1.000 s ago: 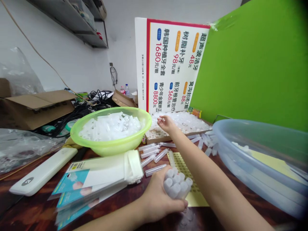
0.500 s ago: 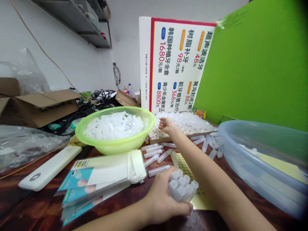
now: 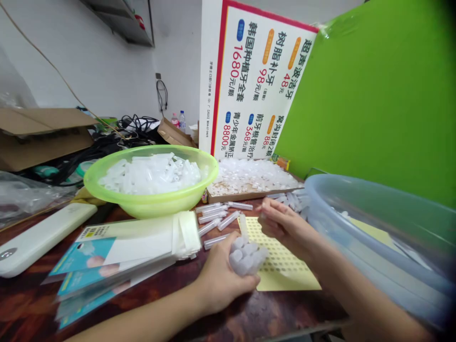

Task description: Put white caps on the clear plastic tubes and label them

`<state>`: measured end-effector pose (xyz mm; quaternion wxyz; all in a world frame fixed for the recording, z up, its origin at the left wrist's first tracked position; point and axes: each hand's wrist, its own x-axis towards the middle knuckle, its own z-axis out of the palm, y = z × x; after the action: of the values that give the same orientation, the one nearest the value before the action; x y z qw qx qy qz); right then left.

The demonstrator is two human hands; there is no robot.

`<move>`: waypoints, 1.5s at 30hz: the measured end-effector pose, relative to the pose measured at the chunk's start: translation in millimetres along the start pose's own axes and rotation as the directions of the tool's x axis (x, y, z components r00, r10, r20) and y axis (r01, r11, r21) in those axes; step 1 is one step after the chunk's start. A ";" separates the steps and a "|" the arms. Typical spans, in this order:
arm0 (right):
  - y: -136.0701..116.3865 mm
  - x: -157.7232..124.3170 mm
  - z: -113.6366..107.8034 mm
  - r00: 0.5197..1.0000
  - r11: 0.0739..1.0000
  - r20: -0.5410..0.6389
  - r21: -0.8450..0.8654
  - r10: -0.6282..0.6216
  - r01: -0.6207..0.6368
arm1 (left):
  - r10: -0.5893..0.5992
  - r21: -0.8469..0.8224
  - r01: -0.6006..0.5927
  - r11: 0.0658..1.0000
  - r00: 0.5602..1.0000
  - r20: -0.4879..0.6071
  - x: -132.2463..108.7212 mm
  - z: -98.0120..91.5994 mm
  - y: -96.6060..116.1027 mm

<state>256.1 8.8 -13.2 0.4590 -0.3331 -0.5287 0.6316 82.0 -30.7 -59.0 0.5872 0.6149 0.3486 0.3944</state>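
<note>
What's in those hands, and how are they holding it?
The left hand clasps a bunch of frosted plastic tubes against its palm, with the tube ends sticking out. The right hand is blurred: its fingers are drawn together, but I cannot tell whether they hold anything.

A lime-green tint is carried by the plastic basin [image 3: 149, 206] at centre left, and a brighter, flat green by the board [image 3: 370, 95] at upper right. A red border frames the white poster [image 3: 261, 80] at top centre, where blue and orange tags and red numerals are printed. Milky white is shown by the tubes [image 3: 244, 256] at lower centre. A dotted grid covers the pale yellow sheet [image 3: 281, 256], its dots seemingly a darker yellow. Mottled red-brown grain marks the tabletop [image 3: 292, 318] along the bottom edge.
</note>
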 end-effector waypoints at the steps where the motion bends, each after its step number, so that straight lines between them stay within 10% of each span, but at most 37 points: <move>1: 4.3 -13.8 0.5 0.999 1.000 -0.023 -0.003 0.026 -0.026 | 0.007 0.017 -0.007 1.000 1.000 -0.003 -0.2 -0.2 0.1; 10: 32.9 -49.4 16.4 0.962 0.923 -0.153 -0.351 -0.224 0.159 | 0.019 0.066 -0.021 0.998 0.999 0.040 -0.6 -2.0 2.1; 19: 13.6 -54.4 12.0 0.972 0.690 0.063 -0.694 -0.227 0.206 | -0.005 0.096 0.001 0.995 0.999 0.038 -0.5 -1.1 4.6; 34: 22.9 -56.9 18.0 0.971 0.783 0.106 -0.577 -0.212 0.234 | 0.040 0.057 -0.044 0.997 0.997 0.062 -1.7 -1.6 5.3; 39: 36.0 -54.5 15.6 0.975 0.848 -0.041 -0.502 -0.217 0.167 | 0.014 0.037 -0.017 0.999 0.997 0.076 1.0 -0.2 4.3; 45: 53.7 -49.5 2.4 0.975 0.988 -0.169 -0.066 -0.146 0.137 | -0.027 -0.026 0.030 0.999 0.993 0.111 2.9 -0.6 2.7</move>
<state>259.4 -39.3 -68.2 0.5379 -0.3605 -0.5260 0.5514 82.6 -28.0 -56.1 0.6198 0.6226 0.3186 0.3560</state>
